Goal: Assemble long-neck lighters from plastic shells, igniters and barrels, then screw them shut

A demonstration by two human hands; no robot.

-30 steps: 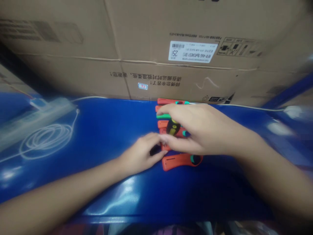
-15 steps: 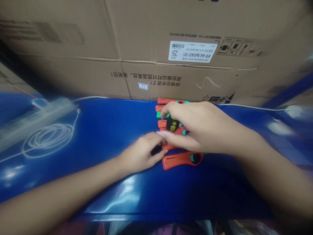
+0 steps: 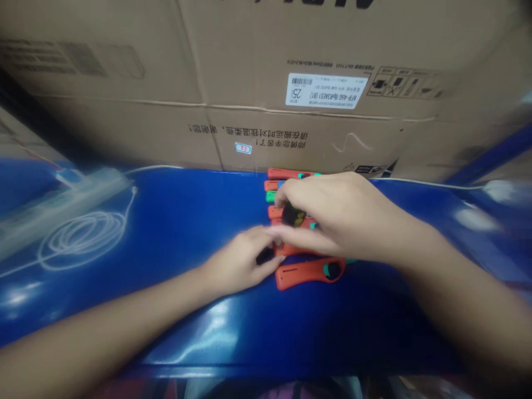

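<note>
A row of orange plastic handles with dark slots lies on the blue table; their exact kind is unclear. The nearest orange handle (image 3: 305,272) has a black knob and a teal part at its right end. My left hand (image 3: 245,257) holds the left end of the orange handle behind it (image 3: 293,249), fingers closed. Above the row, my right hand (image 3: 344,210) curls around a black and yellow tool (image 3: 293,215), seen end-on, which looks like a screwdriver. Its lower end is hidden. One green handle (image 3: 270,196) shows farther back, beside my right fingertips.
A large cardboard box (image 3: 249,66) stands behind the row. On the left are a power strip (image 3: 103,185) and a coiled white cable (image 3: 83,238). A thin pale cable (image 3: 424,183) runs along the box's base at the right. The table's front edge (image 3: 249,368) is near me.
My right hand and the black and yellow tool have turned slightly, so its yellow marks show differently. My left hand stays in place. The camera view has shifted a little.
</note>
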